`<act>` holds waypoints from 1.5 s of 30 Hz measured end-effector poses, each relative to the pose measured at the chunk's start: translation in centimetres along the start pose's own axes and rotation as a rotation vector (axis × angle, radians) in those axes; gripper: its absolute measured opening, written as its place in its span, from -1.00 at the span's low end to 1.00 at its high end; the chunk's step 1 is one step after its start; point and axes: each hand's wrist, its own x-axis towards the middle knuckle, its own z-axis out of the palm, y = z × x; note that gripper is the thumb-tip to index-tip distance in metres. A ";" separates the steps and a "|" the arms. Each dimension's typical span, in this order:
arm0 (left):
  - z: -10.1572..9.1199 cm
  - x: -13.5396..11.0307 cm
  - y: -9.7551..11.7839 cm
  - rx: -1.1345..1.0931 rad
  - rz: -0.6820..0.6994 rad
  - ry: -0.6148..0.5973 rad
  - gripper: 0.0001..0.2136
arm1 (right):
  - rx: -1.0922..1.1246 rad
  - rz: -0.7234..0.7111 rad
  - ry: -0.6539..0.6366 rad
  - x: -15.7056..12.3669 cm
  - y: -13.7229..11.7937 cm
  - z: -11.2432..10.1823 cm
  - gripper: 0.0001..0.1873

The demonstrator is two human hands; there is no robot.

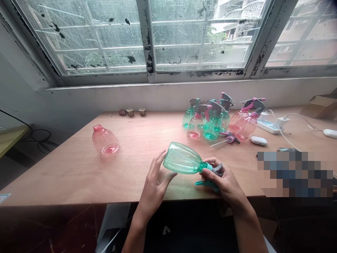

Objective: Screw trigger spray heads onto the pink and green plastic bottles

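A translucent green spray bottle (pixel 183 158) lies nearly sideways in the air above the table's front part, its base to the left. My right hand (pixel 219 179) is closed around its neck and the spray head, which has a grey part and a teal trigger (pixel 206 183). Beside the bottle's base is my left hand (pixel 156 181), with fingers stretched and thumb apart. Its thumb tip is close under the bottle; whether it touches I cannot tell. A pink bottle without a head (pixel 105 140) leans on the table at the left.
Several green and pink spray bottles (pixel 214 121) stand at the back right, with a loose pink-grey spray head (pixel 229 139) before them. Nearby are a white case (pixel 259 141), a power strip (pixel 270 125) and cables. Small boxes (pixel 130 112) line the back edge. A cardboard box (pixel 322 105) is far right.
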 end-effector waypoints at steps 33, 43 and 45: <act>0.0 -0.2 -0.5 -0.130 -0.103 0.002 -0.44 | -0.025 0.067 -0.001 -0.2 -0.7 0.5 -0.53; 0.1 -0.3 -0.1 -0.025 -0.068 0.004 -0.43 | -0.003 0.019 0.002 -0.1 -0.4 0.2 -0.58; 0.0 -0.5 0.0 -0.056 -0.101 0.004 -0.41 | 0.002 0.038 0.001 -0.3 -0.6 0.4 -0.58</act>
